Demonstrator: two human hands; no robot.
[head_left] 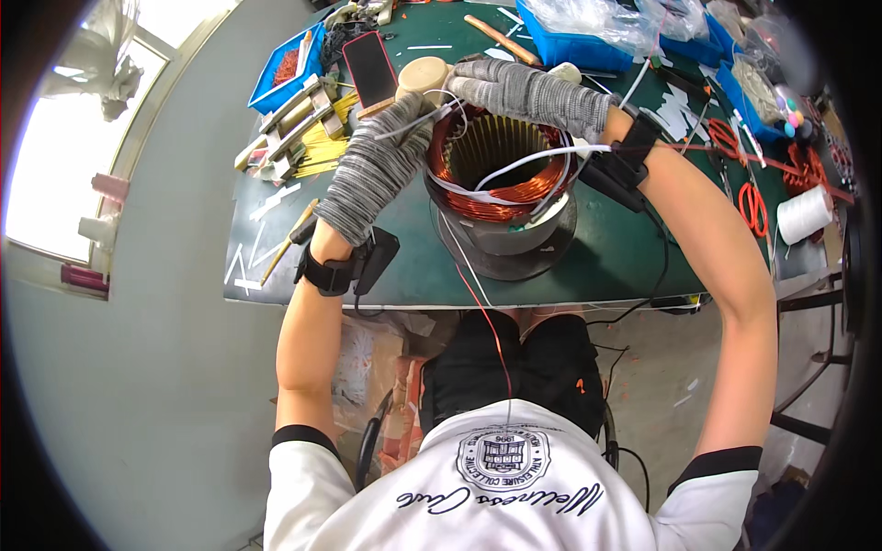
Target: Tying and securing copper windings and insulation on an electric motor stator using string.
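Observation:
A motor stator (501, 209) with copper windings around its rim stands on a round dark base (528, 264) near the table's front edge. My left hand (390, 147), in a grey knit glove, is closed at the stator's left rim on a thin white sleeve (404, 126). My right hand (528, 92), gloved alike, reaches across the far rim, its fingers pressed together close to the left fingertips; what they pinch is hidden. A thicker white sleeve (524, 165) curves over the stator's opening. Red and white leads (484, 298) hang down its front.
Beyond my hands are a phone (370, 69) and a round tan block (423, 76). Blue bins (588, 48) line the back. At right lie red-handled scissors (752, 209) and a white thread spool (805, 216). A wooden-handled tool (289, 241) lies at left.

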